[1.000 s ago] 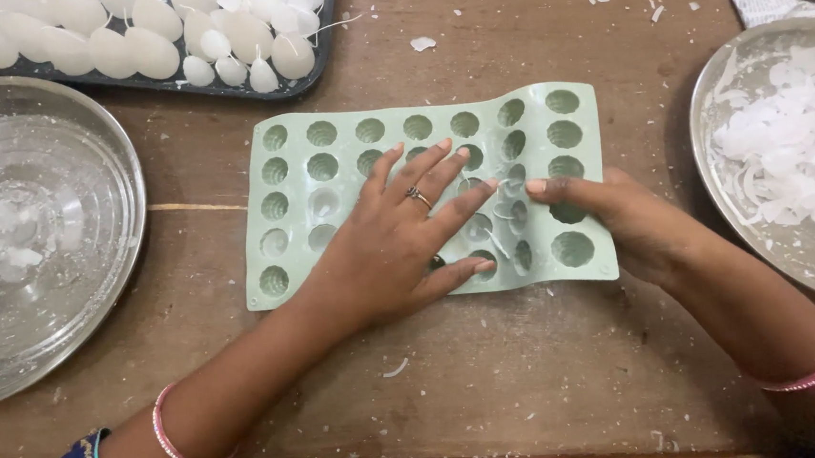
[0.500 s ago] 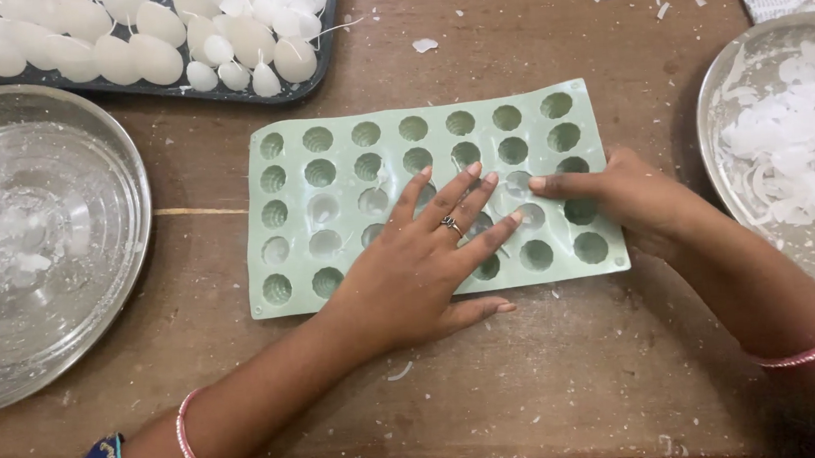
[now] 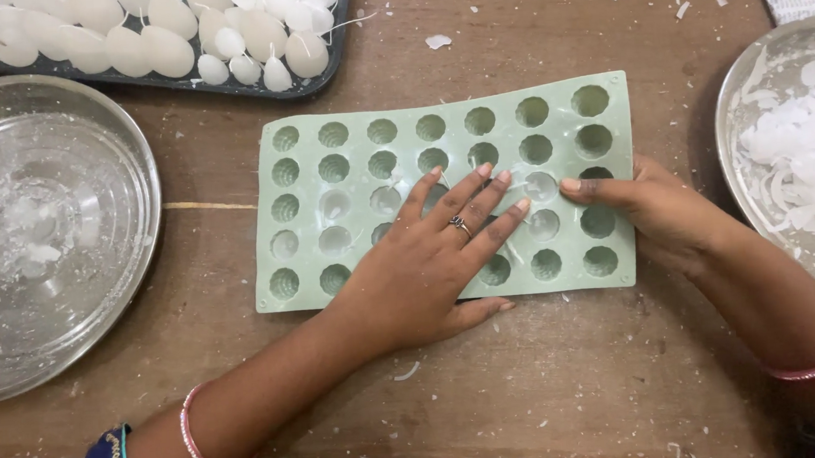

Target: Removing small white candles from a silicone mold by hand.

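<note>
On the wooden table [image 3: 571, 380], your left hand [image 3: 429, 261] is pressing flat, fingers spread, on the green silicone mould [image 3: 372, 136]. Your right hand [image 3: 660, 211] is gripping its right edge, thumb on top.

One head-worn camera looks steeply down, close over the worktop [image 3: 552, 381], forearms entering from the frame's bottom edge

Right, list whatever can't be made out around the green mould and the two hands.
- Head view: the left hand lies flat on the green mould and covers several middle cavities; whether they are filled cannot be told.
- Right hand: its fingers below the mould's right edge are hidden.
- Metal plate of white flakes: cut off by the right edge.
- Dark tray of white pieces: cut off by the top edge.
- Glass bowl: cut off at the left edge.
</note>
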